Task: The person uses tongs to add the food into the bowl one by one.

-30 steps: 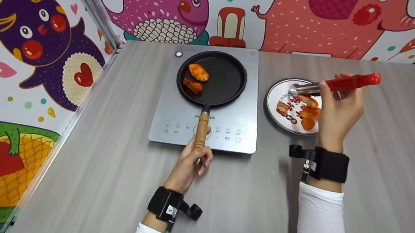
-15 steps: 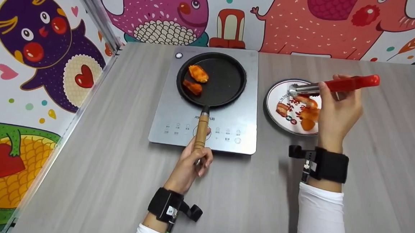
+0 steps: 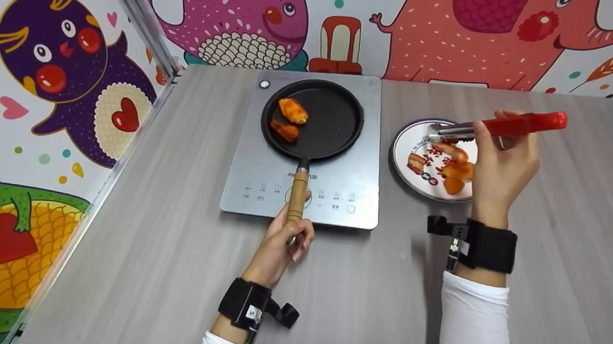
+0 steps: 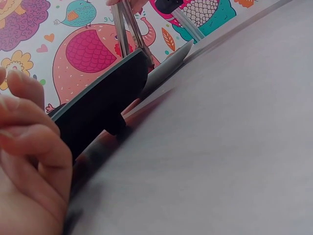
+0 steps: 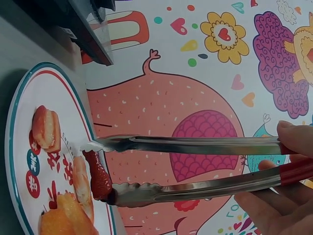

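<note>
My left hand (image 3: 287, 240) grips the end of a wooden handle (image 3: 298, 193), just past the near edge of the cooktop (image 3: 360, 170); one fingertip shows on the right of the handle, higher up. The handle belongs to the black pan (image 3: 331, 120), which sits on the far half of the cooktop, against no wall of its own but near the far edge of the bench (image 3: 156, 184). Two orange food pieces (image 3: 292, 111) lie by the pan's left rim.

My right hand (image 3: 506, 168) holds the tongs (image 3: 527, 123) by their red grips, above the right side of the plate (image 3: 402, 151). The tips stand a narrow gap apart, with a dark red piece (image 5: 99, 178) between them, seemingly touching both; I cannot tell whether it is clear of the plate. The plate rests near the cooktop's right edge, towards the bench's far edge. On it, a streaky piece (image 3: 416, 163) lies near the left rim and a rounded orange piece (image 3: 453, 185) near the close rim.
</note>
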Motion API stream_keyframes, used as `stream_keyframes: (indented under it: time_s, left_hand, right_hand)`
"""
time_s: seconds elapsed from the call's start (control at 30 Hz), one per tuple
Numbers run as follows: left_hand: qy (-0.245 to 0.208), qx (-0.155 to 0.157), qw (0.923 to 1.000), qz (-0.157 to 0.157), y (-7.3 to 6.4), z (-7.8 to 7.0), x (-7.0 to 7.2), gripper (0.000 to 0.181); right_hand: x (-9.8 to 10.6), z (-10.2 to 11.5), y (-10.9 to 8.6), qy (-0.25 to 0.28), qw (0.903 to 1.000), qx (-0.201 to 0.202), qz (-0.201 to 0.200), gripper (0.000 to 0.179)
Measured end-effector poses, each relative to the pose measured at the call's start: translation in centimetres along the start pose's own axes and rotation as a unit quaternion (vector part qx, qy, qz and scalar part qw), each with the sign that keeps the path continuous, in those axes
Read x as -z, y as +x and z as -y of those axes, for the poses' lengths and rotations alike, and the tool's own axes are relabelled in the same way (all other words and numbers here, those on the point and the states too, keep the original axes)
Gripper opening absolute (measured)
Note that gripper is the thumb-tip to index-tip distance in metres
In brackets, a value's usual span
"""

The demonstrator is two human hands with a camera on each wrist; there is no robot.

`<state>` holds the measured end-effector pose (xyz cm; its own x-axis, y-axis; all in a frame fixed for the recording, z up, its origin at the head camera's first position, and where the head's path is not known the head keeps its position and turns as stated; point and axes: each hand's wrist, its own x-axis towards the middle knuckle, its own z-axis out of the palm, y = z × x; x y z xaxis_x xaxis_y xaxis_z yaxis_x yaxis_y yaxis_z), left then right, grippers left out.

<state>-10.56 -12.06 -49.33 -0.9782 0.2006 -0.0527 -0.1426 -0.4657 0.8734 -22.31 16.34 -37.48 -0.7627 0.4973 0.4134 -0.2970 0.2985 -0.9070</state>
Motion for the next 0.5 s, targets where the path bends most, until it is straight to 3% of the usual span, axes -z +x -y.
stream_keyframes:
  time_s: [0.5]
  left_hand:
    - [0.009, -0.004, 1.0, 0.001, 0.0, 0.0, 0.0, 0.06]
  right_hand:
    - [0.4, 1.4, -0.4, 0.038, 0.9991, 0.02, -0.003, 0.036]
